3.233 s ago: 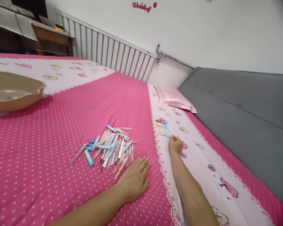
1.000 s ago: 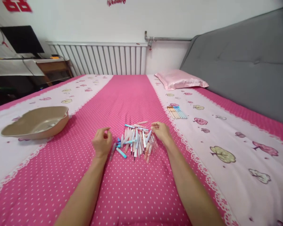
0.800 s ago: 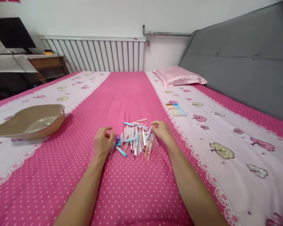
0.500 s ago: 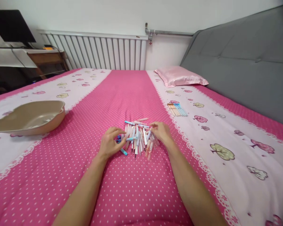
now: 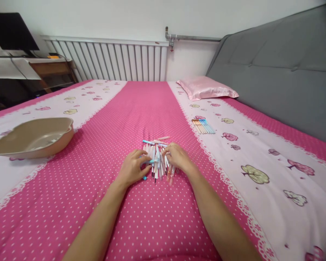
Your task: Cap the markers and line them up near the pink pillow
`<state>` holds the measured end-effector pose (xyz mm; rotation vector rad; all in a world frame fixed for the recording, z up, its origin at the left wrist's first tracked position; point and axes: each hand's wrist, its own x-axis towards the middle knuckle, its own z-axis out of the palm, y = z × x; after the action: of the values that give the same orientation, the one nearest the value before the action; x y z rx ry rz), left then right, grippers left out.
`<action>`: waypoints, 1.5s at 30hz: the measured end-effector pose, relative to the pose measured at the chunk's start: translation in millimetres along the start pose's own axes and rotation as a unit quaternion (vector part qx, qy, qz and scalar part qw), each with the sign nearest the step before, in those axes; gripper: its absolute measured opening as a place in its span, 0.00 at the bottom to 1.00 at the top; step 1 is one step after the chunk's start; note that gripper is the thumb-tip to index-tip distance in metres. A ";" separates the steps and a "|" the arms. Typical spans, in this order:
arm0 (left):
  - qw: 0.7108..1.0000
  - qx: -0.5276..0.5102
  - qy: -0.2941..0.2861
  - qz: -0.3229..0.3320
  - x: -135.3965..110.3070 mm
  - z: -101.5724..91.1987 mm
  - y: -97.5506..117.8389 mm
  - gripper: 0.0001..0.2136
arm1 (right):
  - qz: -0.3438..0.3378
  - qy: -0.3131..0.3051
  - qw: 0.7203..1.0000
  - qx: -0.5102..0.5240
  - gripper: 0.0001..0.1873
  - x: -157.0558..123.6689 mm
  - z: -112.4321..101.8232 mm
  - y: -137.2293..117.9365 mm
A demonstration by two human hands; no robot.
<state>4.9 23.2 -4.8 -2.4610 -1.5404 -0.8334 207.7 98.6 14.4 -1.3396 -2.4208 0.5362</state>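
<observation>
A loose pile of pens (image 5: pixel 157 154) in pink, white and blue lies on the pink dotted bedspread (image 5: pixel 141 210). My left hand (image 5: pixel 132 169) grips the pile's left side, fingers curled over blue pens. My right hand (image 5: pixel 176 157) covers the right side, fingers bent onto the pens. The two hands press the pile between them and hide much of it. A neat row of orange and blue pens (image 5: pixel 203 126) lies apart on the pale strip to the right.
A tan heart-shaped basin (image 5: pixel 58 139) stands at the left on the bed. A pink satin pillow (image 5: pixel 206 88) lies at the far right before the grey padded headboard (image 5: pixel 282 72). A white radiator (image 5: pixel 111 59) lines the far wall; a wooden desk (image 5: pixel 51 69) stands far left.
My right hand left the neat row and came to the pile. Both hands closed in from either side, squeezing the spread pens into a tighter heap.
</observation>
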 end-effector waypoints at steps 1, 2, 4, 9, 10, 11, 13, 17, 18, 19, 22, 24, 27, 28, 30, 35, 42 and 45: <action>1.000 -0.002 0.000 -0.001 0.0 0.9 0.1 0.08 | 0.001 -0.004 1.000 -0.005 0.16 0.3 1.4 -0.2; 1.000 -0.005 0.000 -0.002 -0.2 1.6 -0.1 0.08 | -0.001 -0.006 1.000 -0.010 0.16 0.6 2.8 -0.4; 1.000 -0.016 0.005 -0.008 -0.6 2.7 -0.9 0.08 | -0.005 -0.006 1.000 -0.021 0.16 0.8 5.2 -0.6; 0.994 -0.096 0.042 -0.026 -1.0 3.5 -1.5 0.07 | -0.008 0.009 0.999 -0.053 0.14 0.6 8.8 -1.6; 0.991 -0.120 0.054 -0.038 -1.0 3.8 -1.2 0.07 | -0.009 0.010 0.998 -0.056 0.13 0.8 9.5 -1.6; 0.986 -0.143 0.066 -0.056 -1.0 4.3 -0.7 0.07 | -0.010 0.010 0.998 -0.057 0.13 1.1 10.1 -1.4; 0.972 -0.188 0.085 -0.113 -1.0 5.6 0.4 0.07 | -0.014 0.011 0.998 -0.059 0.13 1.8 11.7 -0.5; 0.905 -0.329 0.102 -0.251 -0.1 6.4 2.9 0.13 | -0.020 0.025 0.998 -0.053 0.12 2.8 14.1 2.3; 0.879 -0.373 0.105 -0.277 0.4 5.6 3.5 0.15 | -0.023 0.030 0.998 -0.049 0.12 2.9 14.0 2.8; 0.854 -0.412 0.108 -0.299 1.0 4.4 4.1 0.17 | -0.028 0.033 0.998 -0.045 0.12 3.0 13.6 3.2; 0.800 -0.480 0.121 -0.339 2.5 -0.1 5.5 0.20 | -0.041 0.036 0.998 -0.032 0.11 3.1 10.4 2.7; 0.791 -0.489 0.128 -0.345 2.9 -2.0 5.5 0.21 | -0.038 0.039 0.998 -0.020 0.11 3.1 7.7 1.1; 0.811 -0.463 0.123 -0.336 2.1 -0.7 3.3 0.21 | -0.035 0.051 0.998 -0.005 0.11 2.8 4.5 -2.6; 0.828 -0.442 0.119 -0.325 1.5 0.8 2.1 0.20 | -0.034 0.056 0.998 -0.002 0.11 2.6 3.9 -3.8; 0.872 -0.377 0.111 -0.292 0.0 4.1 -0.5 0.17 | -0.025 0.066 0.998 0.001 0.12 2.4 3.0 -6.1; 0.954 -0.211 0.068 -0.201 -3.4 7.2 -3.7 0.09 | -0.051 0.096 0.993 0.041 0.12 4.2 3.5 -8.5; 0.975 -0.090 0.074 -0.188 -4.9 5.3 -6.7 0.08 | -0.140 0.053 0.987 0.063 0.20 6.1 10.2 -7.9; 0.977 -0.084 0.078 -0.182 -5.7 6.8 -8.6 0.08 | -0.136 0.041 0.988 0.054 0.18 5.3 11.9 -8.3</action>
<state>-1.8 25.3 -15.0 -2.1791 -1.9645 -1.2281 193.5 97.1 8.4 -0.9489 -2.4167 0.5189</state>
